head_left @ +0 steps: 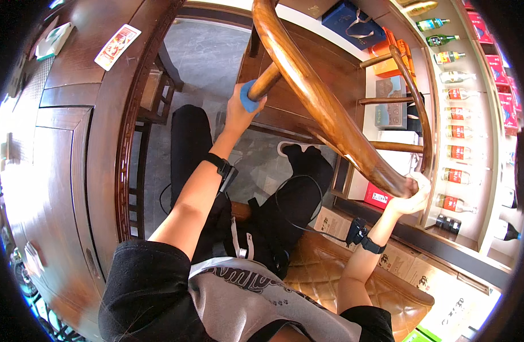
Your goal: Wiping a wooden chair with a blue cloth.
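Note:
A wooden chair (316, 94) with a thick, glossy curved rail and a flat brown seat (324, 57) stands in front of me. My left hand (237, 113) is closed round a blue cloth (249, 98), which is wrapped about a short wooden post under the rail. My right hand (411, 200) is closed on the rail's lower right end. Strong light washes out part of that hand, so its fingers show only partly. Both wrists wear black straps with small devices.
At left stands a dark wooden table (110, 97) with a playing card (118, 47) on it. Shelves with several bottles (458, 132) line the right side, beside a blue gift bag (353, 24). A tan quilted leather seat (353, 285) is under me. A black cable (282, 208) loops over my legs.

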A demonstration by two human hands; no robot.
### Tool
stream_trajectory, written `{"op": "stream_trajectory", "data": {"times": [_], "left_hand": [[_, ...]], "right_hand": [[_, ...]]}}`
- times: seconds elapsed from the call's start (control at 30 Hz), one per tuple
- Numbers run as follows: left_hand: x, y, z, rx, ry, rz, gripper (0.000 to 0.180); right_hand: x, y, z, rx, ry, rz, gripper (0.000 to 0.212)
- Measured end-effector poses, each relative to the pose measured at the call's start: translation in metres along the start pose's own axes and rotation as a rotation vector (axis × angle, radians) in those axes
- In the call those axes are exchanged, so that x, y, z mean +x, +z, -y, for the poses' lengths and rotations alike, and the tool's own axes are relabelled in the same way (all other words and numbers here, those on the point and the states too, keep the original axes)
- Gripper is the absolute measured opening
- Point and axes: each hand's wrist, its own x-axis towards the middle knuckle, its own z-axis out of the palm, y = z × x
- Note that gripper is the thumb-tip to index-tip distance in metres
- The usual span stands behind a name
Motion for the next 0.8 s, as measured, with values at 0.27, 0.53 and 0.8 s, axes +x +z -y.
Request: {"op": "stream_trajectory", "data": {"times": [0.27,0.53,0.8], "left_hand": [[-0.006,-0.004,0.040,0.056,0.078,0.024,0.041],[-0.004,-0.012,0.015,0.134,0.174,0.059,0.051],[0.008,0.003,-0.124,0.066,0.293,-0.138,0.044]], "right_hand": [[0.001,0.002,-0.001,0.027,0.016,-0.035,0.035],[0.002,0.005,0.001,-0.141,-0.119,-0.002,0.037],[0.003,-0.002,-0.004,-0.027,-0.046,-0.030,0.032]]}}
